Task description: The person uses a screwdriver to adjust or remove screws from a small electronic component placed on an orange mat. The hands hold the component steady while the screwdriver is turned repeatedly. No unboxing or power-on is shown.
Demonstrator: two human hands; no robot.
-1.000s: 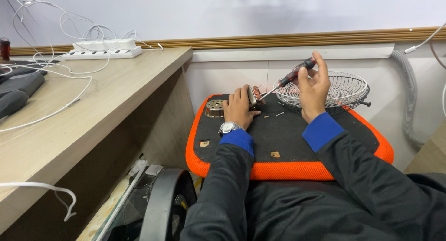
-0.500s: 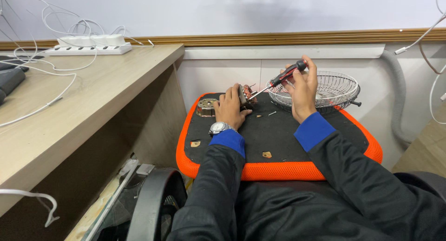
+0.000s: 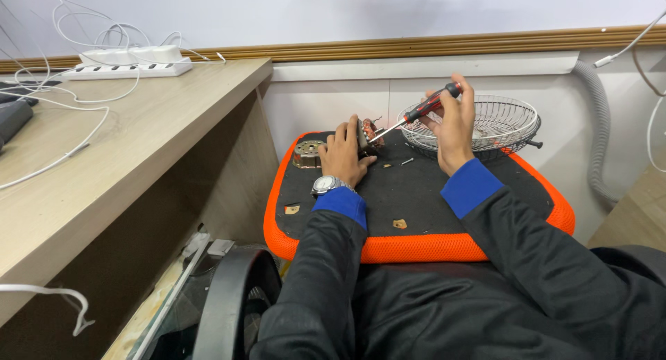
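Left hand: my left hand [image 3: 345, 154] clamps the small motor part [image 3: 368, 133] at the pad's [image 3: 416, 186] 11 o'clock.
Right hand: my right hand [image 3: 452, 127] is closed around the screwdriver [image 3: 416, 114], tip at the part.
Progress: loose screws [image 3: 397, 164] lie out; the part looks half dismantled.

Pale wall [image 3: 347, 13] with wooden trim strip [image 3: 430, 46] running across. Light wood desk [image 3: 139, 145] at left carries white power strip [image 3: 128, 70] and loose white cables [image 3: 62, 89]. Grey corrugated hose [image 3: 595, 124] at right. Even, soft light.
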